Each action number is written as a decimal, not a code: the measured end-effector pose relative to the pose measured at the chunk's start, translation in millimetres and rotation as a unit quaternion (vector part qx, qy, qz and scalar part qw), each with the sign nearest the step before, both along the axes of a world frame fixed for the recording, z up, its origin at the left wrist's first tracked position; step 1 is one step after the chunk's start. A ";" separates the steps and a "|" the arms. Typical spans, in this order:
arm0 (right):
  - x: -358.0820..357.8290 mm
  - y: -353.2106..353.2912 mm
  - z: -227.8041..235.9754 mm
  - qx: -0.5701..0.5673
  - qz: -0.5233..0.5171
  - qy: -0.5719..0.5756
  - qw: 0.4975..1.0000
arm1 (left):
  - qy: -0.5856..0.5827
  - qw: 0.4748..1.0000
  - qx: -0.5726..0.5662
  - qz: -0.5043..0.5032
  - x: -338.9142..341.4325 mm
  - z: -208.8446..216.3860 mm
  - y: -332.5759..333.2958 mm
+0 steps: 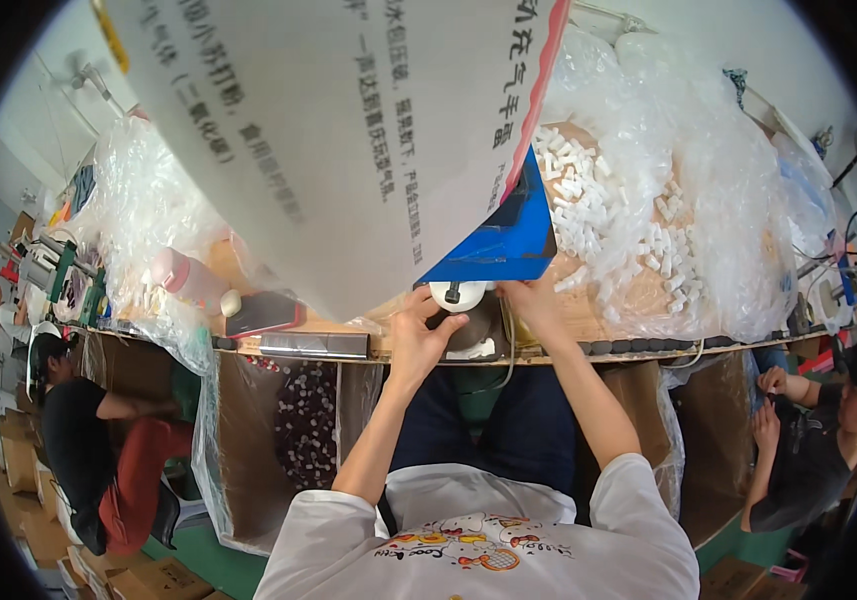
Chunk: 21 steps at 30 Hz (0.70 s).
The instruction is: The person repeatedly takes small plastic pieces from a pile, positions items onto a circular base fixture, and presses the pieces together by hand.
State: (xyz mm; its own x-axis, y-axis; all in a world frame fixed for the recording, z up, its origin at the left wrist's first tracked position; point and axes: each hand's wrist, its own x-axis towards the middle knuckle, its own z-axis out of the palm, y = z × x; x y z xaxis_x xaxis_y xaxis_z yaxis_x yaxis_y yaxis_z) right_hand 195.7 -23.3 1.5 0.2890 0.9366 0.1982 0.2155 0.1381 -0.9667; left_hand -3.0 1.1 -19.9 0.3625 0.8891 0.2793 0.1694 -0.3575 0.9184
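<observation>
In front of me stands a blue device (503, 240) with a white round part (456, 294) and a dark fitting at its lower front. My left hand (422, 338) is at the left side of the white part, thumb and fingers curled in toward it; whatever they pinch is too small to make out. On the other side, my right hand (531, 304) reaches to the device's lower edge, its fingertips partly hidden there. Between my wrists, a small white piece (472, 350) lies at the table edge by a thin pale cable (511, 350). A large printed sheet (348, 130) covers much of the device.
Many small white pieces (583, 185) lie among clear plastic sheeting (708, 220) on the right. Leftward are a pink-capped bottle (186, 275) and a metal bar (314, 346). Below the edge stands a carton of small dark parts (306, 425). Two people sit nearby, one on each side.
</observation>
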 end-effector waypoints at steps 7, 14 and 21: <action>-16.5 -5.2 -27.4 0.029 0.016 0.037 0.999 | 0.410 0.905 -0.003 0.111 -105.5 83.5 -5.7; -37.3 -16.8 6.2 0.125 0.076 -0.297 0.944 | 0.313 0.913 0.096 0.244 -129.6 50.9 47.3; -59.7 -16.7 -5.2 0.225 -0.046 -0.344 0.911 | 0.385 0.885 0.216 0.151 -119.8 -22.7 118.3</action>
State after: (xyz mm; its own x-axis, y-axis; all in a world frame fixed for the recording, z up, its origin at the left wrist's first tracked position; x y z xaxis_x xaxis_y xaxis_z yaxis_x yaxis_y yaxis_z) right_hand 135.9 -39.9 -3.7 0.0247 0.6945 0.7190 0.7788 0.4376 -0.4494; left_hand -122.7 119.3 -42.5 0.3575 0.8480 0.3912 0.8325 -0.4792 0.2780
